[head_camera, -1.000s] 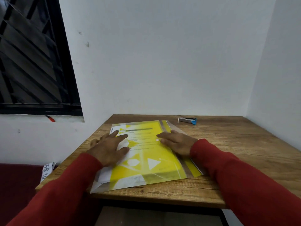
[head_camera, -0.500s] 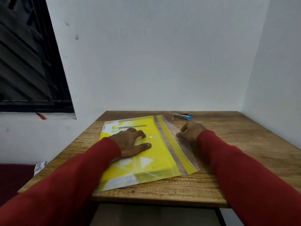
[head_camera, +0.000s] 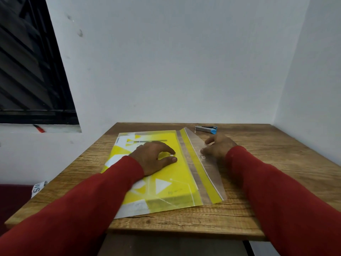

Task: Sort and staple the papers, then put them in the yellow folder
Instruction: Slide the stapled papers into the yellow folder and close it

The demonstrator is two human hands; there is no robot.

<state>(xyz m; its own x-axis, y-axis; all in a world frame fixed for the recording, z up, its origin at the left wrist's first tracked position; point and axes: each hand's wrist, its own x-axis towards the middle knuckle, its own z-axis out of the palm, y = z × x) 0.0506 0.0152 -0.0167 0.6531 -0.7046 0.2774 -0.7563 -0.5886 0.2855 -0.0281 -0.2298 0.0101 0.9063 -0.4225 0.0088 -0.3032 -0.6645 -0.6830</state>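
Observation:
The yellow folder (head_camera: pixel 171 183) lies flat on the wooden table (head_camera: pixel 267 182), and white paper shows through its translucent cover. Its clear flap (head_camera: pixel 208 174) with a yellow strip is spread open to the right. My left hand (head_camera: pixel 153 157) presses down on the middle of the folder, fingers spread and slightly bent. My right hand (head_camera: pixel 216 147) sits at the flap's outer edge with thumb and fingers curled, pinching the flap near its snap button. A silver stapler (head_camera: pixel 205 129) with a blue end lies at the back of the table, just beyond my right hand.
White walls close the table in at the back and right. A dark window (head_camera: pixel 31 71) is at the upper left, with a red pen (head_camera: pixel 39 128) on its sill. A printed white label (head_camera: pixel 37 188) hangs at the table's left edge.
My left hand slid from the folder's left side to its middle. My right hand left the yellow cover and moved right onto the open flap, curling its fingers there.

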